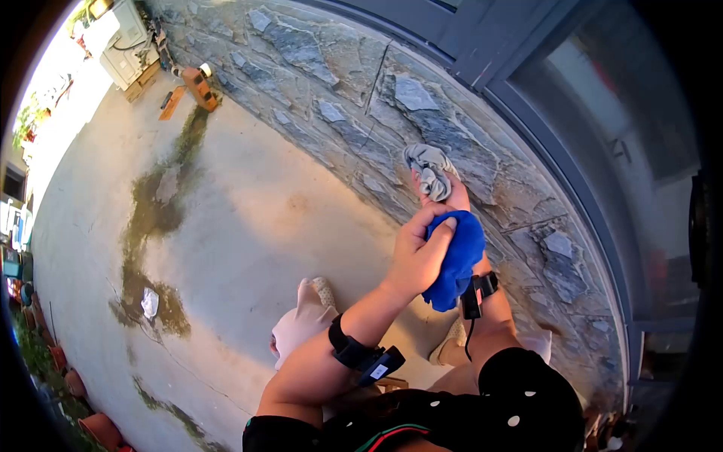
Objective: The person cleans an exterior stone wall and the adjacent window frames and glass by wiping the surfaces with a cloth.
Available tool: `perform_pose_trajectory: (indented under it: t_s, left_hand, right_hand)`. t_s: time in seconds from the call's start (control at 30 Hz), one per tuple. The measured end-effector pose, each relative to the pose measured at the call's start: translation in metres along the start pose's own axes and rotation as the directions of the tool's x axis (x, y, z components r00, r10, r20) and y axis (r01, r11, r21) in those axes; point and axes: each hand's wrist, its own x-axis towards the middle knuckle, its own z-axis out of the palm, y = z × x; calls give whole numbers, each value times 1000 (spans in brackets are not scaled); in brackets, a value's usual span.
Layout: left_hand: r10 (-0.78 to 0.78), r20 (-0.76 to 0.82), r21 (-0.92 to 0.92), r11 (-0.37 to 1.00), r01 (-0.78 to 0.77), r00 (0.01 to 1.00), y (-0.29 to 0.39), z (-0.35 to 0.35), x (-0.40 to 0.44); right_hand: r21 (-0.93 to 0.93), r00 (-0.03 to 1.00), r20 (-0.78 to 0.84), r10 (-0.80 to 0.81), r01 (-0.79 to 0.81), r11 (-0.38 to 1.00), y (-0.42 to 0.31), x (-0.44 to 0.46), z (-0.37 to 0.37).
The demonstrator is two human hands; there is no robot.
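Observation:
A bunched blue cloth [457, 260] is gripped by my left hand [418, 252], its thumb lying on top of the fabric. The cloth covers part of my right wrist and forearm; whether it presses on the skin I cannot tell. Just beyond it, my right hand [456, 194] holds a crumpled grey cloth [431, 169] near the stone wall [444, 124]. Most of the right palm is hidden behind the two cloths. Black straps with small devices sit on both my forearms.
A blue-grey door frame [542, 143] with glass rises at the right, above the stone wall. Below lies a concrete floor [248, 211] with a mossy stain and a white scrap [150, 303]. A brick [199, 89] stands at the wall's far end; flowerpots [100, 432] line the left.

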Motion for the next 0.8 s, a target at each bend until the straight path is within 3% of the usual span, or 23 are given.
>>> perform_pose_trajectory:
  t_s: [0.03, 0.07, 0.1, 0.17, 0.2, 0.37, 0.47, 0.6, 0.67, 0.77, 0.8]
  left_hand:
    - [-28, 27, -10, 1000, 28, 999, -1, 2, -3]
    - [-62, 3, -76, 995, 62, 998, 4, -3, -4]
    - [-56, 12, -230, 972, 57, 998, -10, 41, -4]
    - [-78, -1, -189, 979, 76, 997, -2, 36, -10]
    - [-78, 7, -165, 983, 78, 997, 1, 30, -16]
    - [-61, 9, -145, 987, 62, 998, -4, 38, -19]
    - [-84, 56, -128, 988, 90, 995, -12, 48, -24]
    - [-141, 47, -72, 987, 144, 989, -30, 71, -30]
    - [-162, 44, -60, 984, 165, 986, -47, 74, -28]
    - [-206, 80, 9, 978, 206, 975, -62, 86, -34]
    - [-212, 103, 21, 977, 211, 972, -72, 83, -31]
  right_hand:
    - [-172, 990, -43, -131, 121, 978, 3, -12, -3]
    - [88, 999, 12, 44, -44, 995, -4, -16, -27]
    - [63, 998, 66, 19, -23, 998, -62, -48, -62]
    - [147, 969, -217, -120, 154, 977, -62, -79, -81]
    - [296, 970, -237, -61, 132, 946, -64, -93, -110]
    - [228, 802, -496, -333, 491, 841, -95, -181, -153]
    - [185, 857, -397, -328, 425, 886, -105, -226, -187]
    - [85, 841, -409, -354, 421, 903, -91, -308, -148]
    - [-37, 910, -248, -331, 333, 942, -91, -345, -140]
    - [-87, 846, -363, -391, 387, 918, -93, -399, -130]
    - [-24, 854, -343, -391, 408, 913, -97, -414, -130]
